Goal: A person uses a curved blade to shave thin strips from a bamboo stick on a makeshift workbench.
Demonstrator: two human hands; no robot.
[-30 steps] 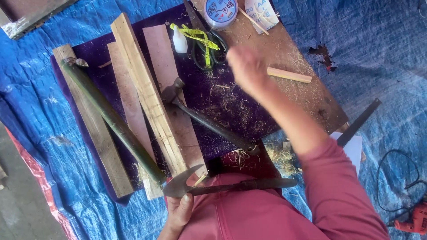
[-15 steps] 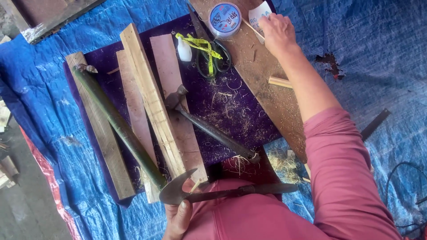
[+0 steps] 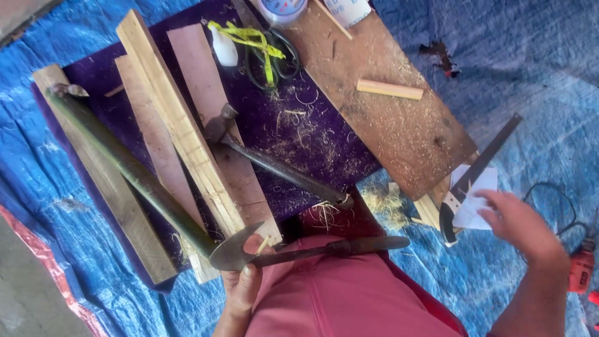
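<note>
Two hands of yours show low in the frame. Your left hand [image 3: 243, 287], at the bottom centre, is clenched around the end of a green bamboo pole [image 3: 131, 168] that runs diagonally up to the upper left of the frame. A curved dark blade [image 3: 299, 248] lies across your lap just above that hand, its hooked tip touching your fingers [image 3: 249, 271]; whether the hand also grips the blade, you cannot tell from this view.

Your right hand [image 3: 518, 224], at the right edge, hangs with fingers released and spread, holding nothing. It sits just beside a white sheet of paper [image 3: 479, 196] and a long dark knife [image 3: 477, 168] whose pale-banded handle lies on the paper, its blade pointing to the upper right.

Several wooden slats [image 3: 181, 125] lie side by side on a purple cloth [image 3: 312, 137] in the left half, with the pole crossing them. A hammer [image 3: 274, 162] rests in the centre, its head touching one slat. Above it, near the top, lie a small white bottle [image 3: 224, 50] and a yellow-and-black cord [image 3: 262, 43]. A broad brown board [image 3: 387, 106] dusted with sawdust runs from top centre to the right, carrying a short wooden stick [image 3: 390, 89]. Everything rests on a blue tarp [image 3: 536, 75]. An orange power drill [image 3: 583, 265] sits at the far right edge.
</note>
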